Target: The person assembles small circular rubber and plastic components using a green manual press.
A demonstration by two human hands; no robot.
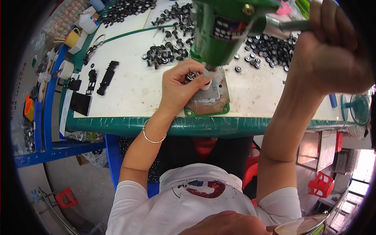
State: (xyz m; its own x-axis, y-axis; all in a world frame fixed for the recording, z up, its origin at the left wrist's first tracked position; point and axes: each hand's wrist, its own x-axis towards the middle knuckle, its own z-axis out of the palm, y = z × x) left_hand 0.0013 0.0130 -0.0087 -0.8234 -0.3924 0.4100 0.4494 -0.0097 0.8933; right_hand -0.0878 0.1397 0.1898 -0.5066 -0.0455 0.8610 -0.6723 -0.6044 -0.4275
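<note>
While the white counter (133, 92) spreads out beneath both hands, the green press (223, 43) stands just beyond the left hand (178, 82). Loose black wheels (272, 49) lie farther off to that hand's right, and wheels with axles (162, 55) lie ahead of it. Right beside its fingers is the press's base plate (215, 105). The right hand (337, 55), blurred, is curled around the lever (293, 26), above and to the right of the left hand. The left hand is closed on a small wheel (190, 76), held between thumb and fingers near the white press tip (210, 72). For good work, the piece should sit square beneath that tip, fingertips kept clear, with pressure on the lever smooth and straight; its seating is hidden.
</note>
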